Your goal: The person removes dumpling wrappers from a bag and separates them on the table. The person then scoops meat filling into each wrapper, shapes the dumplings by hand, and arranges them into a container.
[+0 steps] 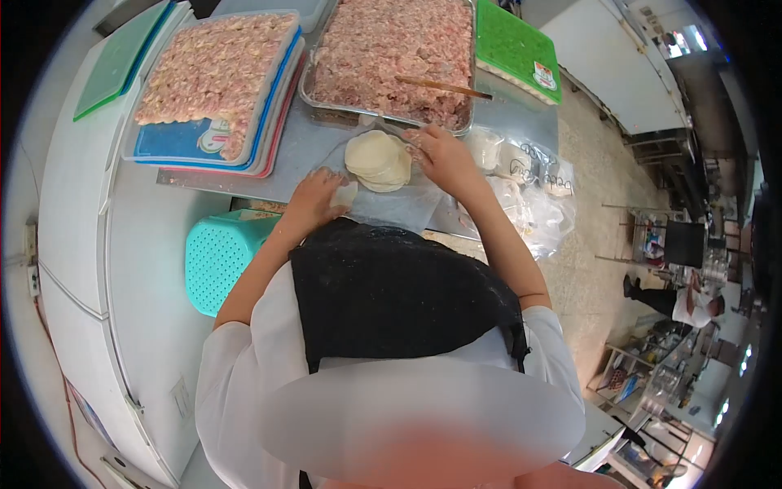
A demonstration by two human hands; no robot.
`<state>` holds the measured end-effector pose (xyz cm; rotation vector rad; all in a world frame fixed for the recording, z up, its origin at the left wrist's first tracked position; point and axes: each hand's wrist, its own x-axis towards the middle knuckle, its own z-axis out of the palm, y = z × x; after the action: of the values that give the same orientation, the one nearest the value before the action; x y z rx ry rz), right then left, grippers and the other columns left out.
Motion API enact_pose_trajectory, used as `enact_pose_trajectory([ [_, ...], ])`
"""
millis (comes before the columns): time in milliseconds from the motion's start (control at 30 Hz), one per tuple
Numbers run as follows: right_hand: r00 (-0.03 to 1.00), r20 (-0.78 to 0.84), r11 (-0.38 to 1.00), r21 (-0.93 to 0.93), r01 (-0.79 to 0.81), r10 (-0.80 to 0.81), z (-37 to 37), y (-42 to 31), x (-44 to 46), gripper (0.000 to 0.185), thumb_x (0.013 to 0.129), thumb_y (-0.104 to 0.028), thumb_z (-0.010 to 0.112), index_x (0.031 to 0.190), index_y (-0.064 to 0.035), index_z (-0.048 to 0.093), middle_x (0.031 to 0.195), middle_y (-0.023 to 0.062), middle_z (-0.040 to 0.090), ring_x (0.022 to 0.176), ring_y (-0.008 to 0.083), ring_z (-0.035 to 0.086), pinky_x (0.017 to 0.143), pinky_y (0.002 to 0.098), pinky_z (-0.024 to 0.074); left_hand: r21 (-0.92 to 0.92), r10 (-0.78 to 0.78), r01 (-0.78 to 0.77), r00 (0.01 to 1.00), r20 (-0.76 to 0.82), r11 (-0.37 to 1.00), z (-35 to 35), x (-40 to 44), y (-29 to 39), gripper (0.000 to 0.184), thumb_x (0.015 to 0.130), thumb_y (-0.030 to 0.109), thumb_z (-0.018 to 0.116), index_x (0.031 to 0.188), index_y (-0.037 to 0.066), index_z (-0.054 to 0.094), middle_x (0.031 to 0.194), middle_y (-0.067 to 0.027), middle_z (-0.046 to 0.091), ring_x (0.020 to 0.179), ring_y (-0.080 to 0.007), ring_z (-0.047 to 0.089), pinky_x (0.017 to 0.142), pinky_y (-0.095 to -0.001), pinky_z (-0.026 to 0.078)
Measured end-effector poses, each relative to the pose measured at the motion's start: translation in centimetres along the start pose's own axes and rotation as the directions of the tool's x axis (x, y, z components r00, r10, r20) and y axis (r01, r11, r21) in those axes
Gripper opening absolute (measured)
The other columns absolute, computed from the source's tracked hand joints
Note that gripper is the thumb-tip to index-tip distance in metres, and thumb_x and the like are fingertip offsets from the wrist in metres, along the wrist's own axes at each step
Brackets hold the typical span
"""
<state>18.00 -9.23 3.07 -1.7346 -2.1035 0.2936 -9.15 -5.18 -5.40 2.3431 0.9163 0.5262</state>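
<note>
A stack of round pale dough wrappers [378, 160] lies on a plastic sheet [399, 210] near the table's front edge. Left of the stack, my left hand [319, 196] has its fingers curled round a single wrapper [344, 198]. My right hand [433, 153] is at the stack's right side, beside the front edge of the meat tray; whether its fingers hold anything is too small to tell. The metal tray of minced meat [391, 49] stands behind the stack, with a wooden stick [444, 86] lying on the meat.
At the left, dumplings [213, 65] fill a tray on stacked blue and red lids. A green-lidded box [518, 50] is at the back right, and plastic bags [521, 183] lie right of my right arm. A turquoise stool [218, 262] stands below; a person [692, 303] is far right.
</note>
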Motion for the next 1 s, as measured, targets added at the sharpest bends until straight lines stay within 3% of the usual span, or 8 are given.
enact_pose_trajectory([
  [67, 0.999, -0.040, 0.999, 0.034, 0.025, -0.024, 0.4, -0.2, 0.0, 0.030, 0.085, -0.018, 0.060, 0.115, -0.0145, 0.062, 0.095, 0.0114, 0.059, 0.086, 0.0322, 0.060, 0.072, 0.0411, 0.0500, 0.085, 0.174, -0.167, 0.982, -0.078, 0.982, 0.1, -0.3, -1.2, 0.020, 0.076, 0.016, 0.066, 0.092, 0.006, 0.062, 0.084, -0.0104, 0.056, 0.082, -0.0284, 0.056, 0.073, -0.0373, 0.045],
  [267, 0.990, -0.076, 0.920, 0.367, 0.138, -0.118, 2.0, -4.7, -0.6, 0.030, 0.085, -0.018, 0.062, 0.115, -0.0116, 0.061, 0.101, 0.0121, 0.060, 0.092, 0.0324, 0.060, 0.078, 0.0389, 0.0499, -0.285, -0.242, 0.248, 0.969, 0.059, 0.926, -3.2, 3.4, 3.5, 0.020, 0.082, 0.018, 0.064, 0.096, 0.003, 0.065, 0.088, -0.0087, 0.062, 0.084, -0.0247, 0.058, 0.076, -0.0337, 0.046],
  [333, 0.974, -0.150, 0.896, 0.389, 0.215, -0.169, 1.7, -4.2, -1.1, 0.029, 0.086, -0.018, 0.062, 0.114, -0.0111, 0.061, 0.102, 0.0123, 0.060, 0.094, 0.0321, 0.059, 0.080, 0.0383, 0.0499, -0.751, -0.382, 0.495, 0.858, 0.343, 0.437, -1.8, 4.9, 5.2, 0.024, 0.086, 0.021, 0.064, 0.100, 0.001, 0.066, 0.091, -0.0045, 0.064, 0.089, -0.0173, 0.060, 0.083, -0.0310, 0.046],
  [433, 0.964, -0.251, 0.937, 0.306, 0.170, -0.093, -0.1, -0.2, -2.5, 0.020, 0.086, -0.013, 0.061, 0.106, -0.0090, 0.062, 0.103, 0.0098, 0.063, 0.094, 0.0297, 0.061, 0.079, 0.0350, 0.0507, -0.822, -0.161, 0.227, 0.973, 0.167, 0.522, -1.9, 6.5, 7.8, 0.027, 0.088, 0.022, 0.062, 0.104, 0.000, 0.064, 0.094, -0.0073, 0.065, 0.093, -0.0176, 0.059, 0.088, -0.0308, 0.045],
  [533, 0.865, -0.366, 0.816, 0.572, -0.081, 0.343, -5.1, 3.7, -7.6, 0.019, 0.083, -0.001, 0.057, 0.101, -0.0063, 0.062, 0.106, 0.0126, 0.062, 0.095, 0.0284, 0.061, 0.084, 0.0372, 0.0493, -0.530, -0.030, 0.020, 0.999, -0.011, 0.848, -2.6, 7.1, 6.4, 0.029, 0.084, 0.022, 0.065, 0.105, 0.002, 0.065, 0.104, -0.0144, 0.063, 0.092, -0.0262, 0.060, 0.088, -0.0313, 0.044],
  [700, 0.571, -0.487, 0.645, -0.022, -0.764, 0.661, -6.5, 11.9, -18.4, 0.027, 0.082, -0.004, 0.053, 0.108, -0.0021, 0.061, 0.100, 0.0198, 0.062, 0.096, 0.0366, 0.060, 0.080, 0.0399, 0.0491, -0.092, 0.039, -0.041, 0.999, -0.023, 0.995, -1.6, 6.9, 2.5, 0.041, 0.074, 0.023, 0.072, 0.109, 0.004, 0.062, 0.107, -0.0140, 0.060, 0.101, -0.0311, 0.056, 0.091, -0.0359, 0.043],
  [867, 0.772, -0.202, 0.791, 0.021, -0.612, 0.603, -1.2, 10.2, -19.5, 0.029, 0.084, -0.007, 0.051, 0.110, -0.0022, 0.061, 0.105, 0.0219, 0.061, 0.097, 0.0385, 0.058, 0.085, 0.0435, 0.0465, -0.197, -0.124, 0.151, 0.982, 0.146, 0.969, -2.4, 8.0, 2.0, 0.047, 0.070, 0.026, 0.075, 0.109, 0.005, 0.060, 0.107, -0.0145, 0.057, 0.107, -0.0322, 0.052, 0.090, -0.0405, 0.043],
  [1000, 0.831, -0.149, 0.835, -0.059, -0.548, 0.535, -4.7, 9.2, -17.8, 0.027, 0.085, -0.009, 0.051, 0.110, -0.0041, 0.061, 0.108, 0.0216, 0.060, 0.097, 0.0384, 0.058, 0.085, 0.0435, 0.0462, 0.007, 0.157, -0.159, 0.981, 0.118, 0.987, -3.0, 8.0, 6.5, 0.046, 0.066, 0.024, 0.077, 0.105, 0.005, 0.061, 0.106, -0.0136, 0.055, 0.104, -0.0344, 0.052, 0.088, -0.0424, 0.044],
])
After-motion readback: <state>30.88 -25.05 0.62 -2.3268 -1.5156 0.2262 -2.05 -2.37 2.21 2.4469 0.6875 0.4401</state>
